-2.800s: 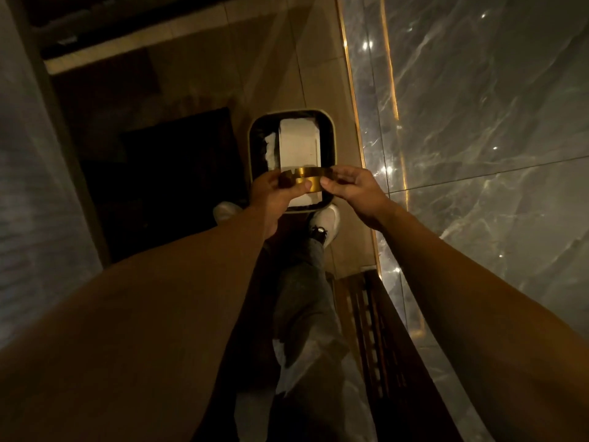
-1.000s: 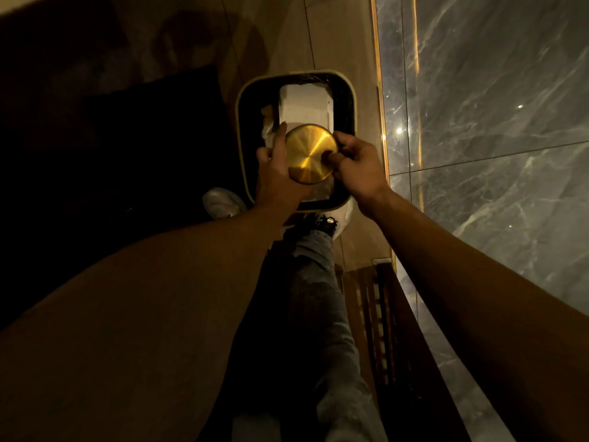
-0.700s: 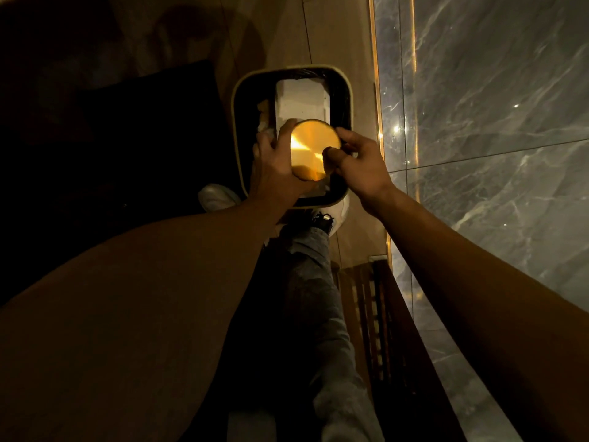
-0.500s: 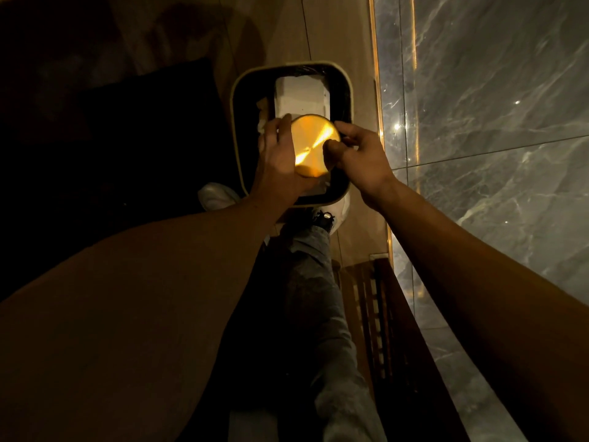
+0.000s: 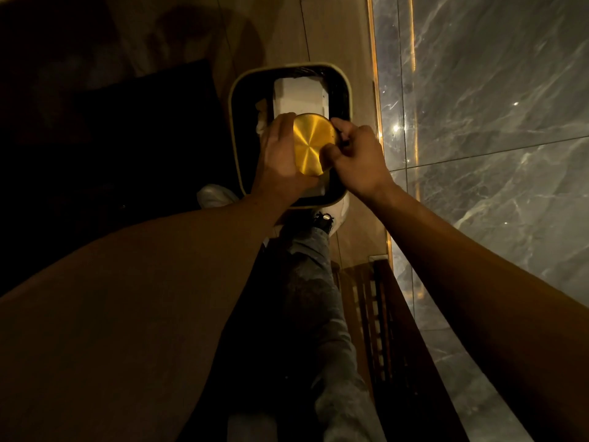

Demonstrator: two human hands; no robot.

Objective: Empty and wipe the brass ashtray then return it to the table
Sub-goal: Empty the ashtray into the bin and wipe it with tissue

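Observation:
The round brass ashtray (image 5: 310, 143) is turned upside down, its shiny flat bottom facing me, held over the open waste bin (image 5: 236, 100). My left hand (image 5: 279, 157) grips its left edge with fingers wrapped around the rim. My right hand (image 5: 357, 157) grips its right edge, thumb on the brass bottom. The ashtray's inside is hidden from me. The bin has a pale rim and a dark liner, with a white box (image 5: 299, 94) and crumpled paper (image 5: 263, 118) inside.
The bin stands on a tan tiled floor beside a grey marble wall (image 5: 494, 106) with a lit brass strip. A dark mat (image 5: 127, 132) lies left of the bin. A slatted wooden piece (image 5: 382, 330) stands at lower right. My legs and white shoes are below the bin.
The ashtray was flipped from on edge to bottom-up over the bin. Over the last second both hands kept hold of it, shifting it slightly over the bin.

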